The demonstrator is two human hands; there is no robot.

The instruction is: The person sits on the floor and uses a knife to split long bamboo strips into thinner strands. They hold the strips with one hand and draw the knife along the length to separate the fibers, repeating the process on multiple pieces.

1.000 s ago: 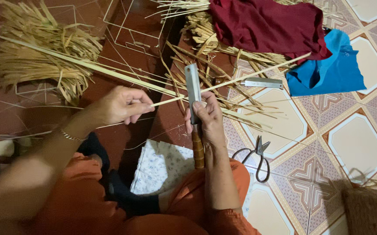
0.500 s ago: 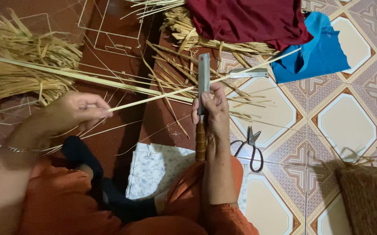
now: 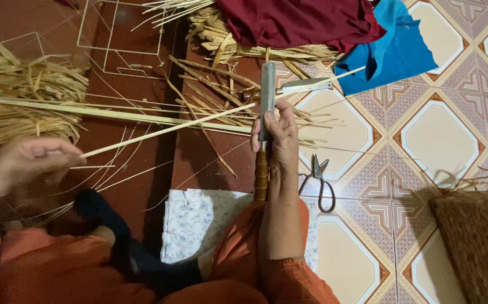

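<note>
Fingers of the right hand point(image 3: 280, 141) are clamping a wooden-handled knife point(image 3: 265, 112) upright, while the left hand point(image 3: 27, 163) is pinching a pale strip point(image 3: 165, 130) crossing the blade.

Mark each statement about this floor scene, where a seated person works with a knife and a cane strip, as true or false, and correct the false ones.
1. The right hand grips a knife with its blade pointing away from the person. True.
2. The left hand holds scissors. False: it pinches a thin cane strip; the scissors lie on the tiled floor.
3. A blue cloth lies beside a dark red cloth. True.
4. The knife handle is blue plastic. False: it looks like brown wood.
</note>
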